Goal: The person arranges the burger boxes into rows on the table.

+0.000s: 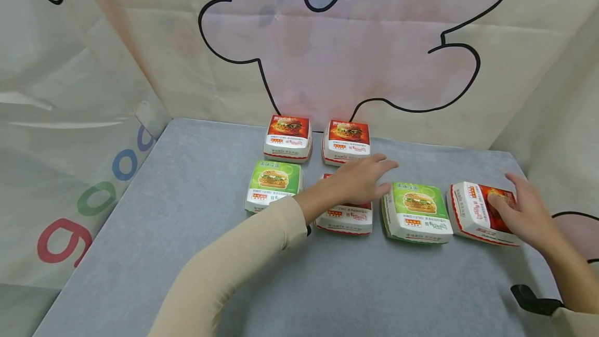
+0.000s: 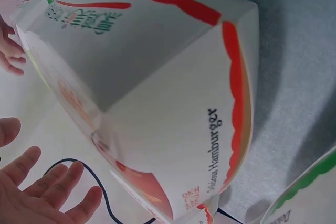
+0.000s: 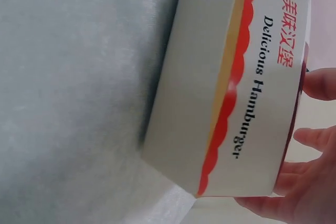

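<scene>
My left hand (image 1: 359, 178) reaches over a red-topped hamburger box (image 1: 346, 220), fingers extended and apart; its forearm hides part of that box. In the left wrist view the left hand (image 2: 44, 192) has nothing between its fingers, beside the white side of the red-edged box (image 2: 173, 98). At the right, my right hand (image 1: 529, 212) is over another red-topped hamburger box (image 1: 482, 215), turned sideways on the table. The right wrist view has loosely spread fingers (image 3: 310, 140) at the top edge of this hamburger box (image 3: 262, 98). Between the hands sits a green-topped hamburger box (image 1: 418, 212).
Two red-topped boxes, a left one (image 1: 287, 139) and a right one (image 1: 346, 142), stand at the table's back edge. Another green-topped box (image 1: 273, 183) is left of my left forearm. Printed cloth (image 1: 327, 40) hangs behind the grey table (image 1: 187, 212) and at both sides.
</scene>
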Demonstrator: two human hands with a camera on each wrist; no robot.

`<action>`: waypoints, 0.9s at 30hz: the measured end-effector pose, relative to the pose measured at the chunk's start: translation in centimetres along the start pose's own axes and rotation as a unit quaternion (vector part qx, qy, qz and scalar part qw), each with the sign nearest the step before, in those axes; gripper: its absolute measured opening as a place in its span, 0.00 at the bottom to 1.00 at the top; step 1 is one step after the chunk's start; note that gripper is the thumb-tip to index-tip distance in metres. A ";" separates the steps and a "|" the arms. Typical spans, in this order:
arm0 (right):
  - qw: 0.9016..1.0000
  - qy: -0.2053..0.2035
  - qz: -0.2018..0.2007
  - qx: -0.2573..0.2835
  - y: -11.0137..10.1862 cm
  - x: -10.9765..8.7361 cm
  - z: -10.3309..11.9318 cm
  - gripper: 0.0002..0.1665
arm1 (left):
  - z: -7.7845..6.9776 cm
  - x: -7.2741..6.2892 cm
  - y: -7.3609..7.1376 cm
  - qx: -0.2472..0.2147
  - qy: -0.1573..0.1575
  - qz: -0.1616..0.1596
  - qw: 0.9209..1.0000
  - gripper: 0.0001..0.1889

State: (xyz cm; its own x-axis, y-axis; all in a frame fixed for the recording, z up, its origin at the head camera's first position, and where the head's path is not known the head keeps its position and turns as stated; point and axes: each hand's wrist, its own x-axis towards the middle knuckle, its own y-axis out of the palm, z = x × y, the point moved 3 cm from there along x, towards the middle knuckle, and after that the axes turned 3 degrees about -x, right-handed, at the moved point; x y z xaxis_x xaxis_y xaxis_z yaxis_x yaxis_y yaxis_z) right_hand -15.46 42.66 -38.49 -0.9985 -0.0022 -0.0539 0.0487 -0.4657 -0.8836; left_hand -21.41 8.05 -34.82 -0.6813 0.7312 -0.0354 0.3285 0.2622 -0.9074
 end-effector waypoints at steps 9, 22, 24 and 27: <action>1.000 -0.009 0.008 -0.012 0.6 -0.1 -0.2 0.41 | 0.7 0.0 -0.3 -0.021 -0.012 0.003 1.000 0.28; 1.000 -0.024 -0.005 0.012 0.9 0.7 -0.4 0.39 | 1.9 0.6 -0.8 -0.050 -0.033 -0.016 0.998 0.28; 1.000 -0.027 -0.008 0.013 1.0 1.0 -0.3 0.39 | 2.2 0.7 -0.9 -0.052 -0.038 -0.020 0.998 0.28; 0.999 -0.031 -0.011 0.013 1.0 1.5 -0.2 0.40 | 2.7 0.8 -0.9 -0.057 -0.049 -0.027 0.997 0.29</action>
State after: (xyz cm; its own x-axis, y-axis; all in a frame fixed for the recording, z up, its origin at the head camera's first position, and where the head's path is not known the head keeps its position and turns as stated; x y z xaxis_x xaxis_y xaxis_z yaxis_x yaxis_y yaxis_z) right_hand -16.87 42.39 -39.51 -0.9989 -0.0461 -0.0051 0.0270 -0.4894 -0.8716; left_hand -24.04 6.67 -35.14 -0.7589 0.6503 -0.0343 0.3588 0.3736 -0.8554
